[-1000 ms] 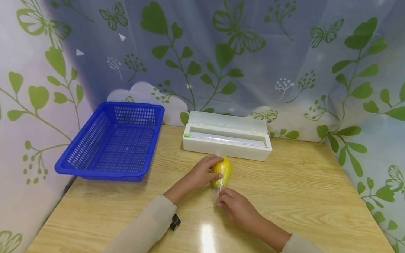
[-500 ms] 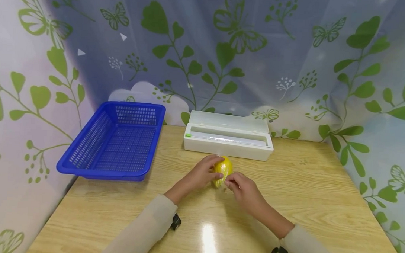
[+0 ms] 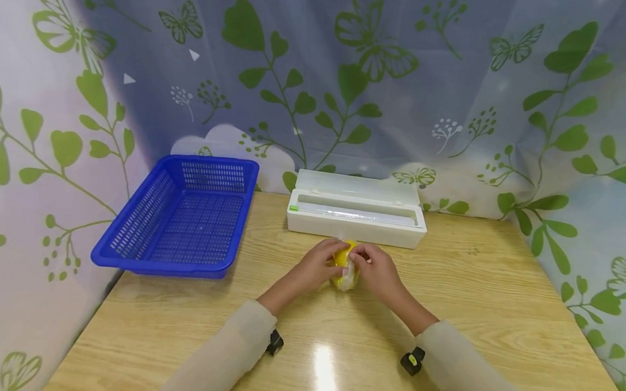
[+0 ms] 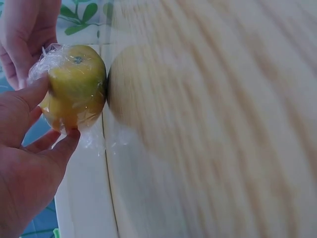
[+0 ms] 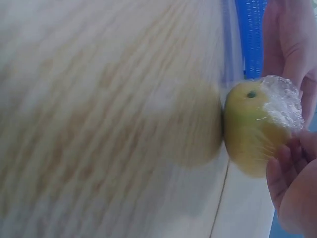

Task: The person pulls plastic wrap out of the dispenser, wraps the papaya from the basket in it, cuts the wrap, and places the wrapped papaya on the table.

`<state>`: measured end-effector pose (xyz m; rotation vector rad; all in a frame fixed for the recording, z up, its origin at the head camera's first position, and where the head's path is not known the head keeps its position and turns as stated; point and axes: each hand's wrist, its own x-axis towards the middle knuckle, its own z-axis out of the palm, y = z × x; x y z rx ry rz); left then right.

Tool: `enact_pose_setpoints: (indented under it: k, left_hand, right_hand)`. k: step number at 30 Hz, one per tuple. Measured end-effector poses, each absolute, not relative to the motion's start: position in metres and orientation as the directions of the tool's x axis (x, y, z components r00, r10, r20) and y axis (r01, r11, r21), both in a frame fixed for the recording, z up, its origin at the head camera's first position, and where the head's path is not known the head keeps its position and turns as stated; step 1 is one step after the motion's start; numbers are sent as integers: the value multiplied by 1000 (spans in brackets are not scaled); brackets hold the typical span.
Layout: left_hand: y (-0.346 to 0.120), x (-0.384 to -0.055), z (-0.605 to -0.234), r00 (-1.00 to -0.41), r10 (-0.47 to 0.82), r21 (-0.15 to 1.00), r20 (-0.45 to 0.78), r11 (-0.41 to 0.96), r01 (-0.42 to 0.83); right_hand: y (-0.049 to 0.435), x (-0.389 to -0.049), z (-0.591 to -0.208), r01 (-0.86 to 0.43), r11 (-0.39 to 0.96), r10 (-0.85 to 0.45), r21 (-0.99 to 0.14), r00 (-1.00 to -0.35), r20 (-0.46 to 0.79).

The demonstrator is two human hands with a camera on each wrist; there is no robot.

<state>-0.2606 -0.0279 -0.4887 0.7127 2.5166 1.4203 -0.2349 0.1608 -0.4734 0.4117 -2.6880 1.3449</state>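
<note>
An oval yellow fruit (image 3: 342, 255) with a small green stem end rests on the table, covered in clear plastic wrap (image 3: 347, 281). My left hand (image 3: 316, 263) grips the fruit from its left side, thumb and fingertips spread over it. From the right, my right hand (image 3: 381, 271) pinches the gathered wrap against the top of the fruit. In the left wrist view, the fruit (image 4: 81, 91) shows a greenish patch and crumpled wrap (image 4: 48, 64) bunched on top. The right wrist view shows the same fruit (image 5: 252, 124), with the right fingers curled beside the bunched film (image 5: 283, 104).
Behind the hands stands a white wrap dispenser box (image 3: 353, 227), its lid raised, with a cutter strip and green slider. A blue plastic basket (image 3: 225, 267) sits at the left on the wooden table (image 3: 474, 310). A leaf-patterned curtain (image 3: 315, 132) hangs along the back.
My right hand has moved from the near end of the fruit up over its top, folding the twisted wrap tail onto it. The left hand keeps its hold.
</note>
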Motion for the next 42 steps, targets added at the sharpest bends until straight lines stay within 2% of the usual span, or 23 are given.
enact_pose_setpoints:
  k: [7,16,21,26,30,34,42]
  left_hand:
    - [-25,-260,-488,-880,468,832,81,454,318]
    - [-31,-260,-483,-847,532,830,1,472,298]
    - [-26,-260,-484,-865,500,849,39,441,293]
    - [-24,-262,-484,-888,456,863,54,426,272]
    - [-25,-264,-485,-900,434,865,41,435,249]
    - [-27,-265,-485,-909,413,865,48,438,245]
    - [-30,-266,-486,-905,423,868,52,429,251]
  right_hand:
    - [164,-244,-480,-325,588,-194,-741,-946,260]
    - [168,-252,-484,-417,525,-225,-742,-909,352]
    - [176,-253,-487,-409,517,-264,-753,-912,314]
    - [189,-254,-490,-459,462,-407,-759,-870,278]
    - [191,-251,-489,-427,443,-492,-789,-851,184]
    - [185,-246,-488,-404,492,-498,-771,-857,132]
    - [176,-243,-486,-469,584,-450,-663,-866,217]
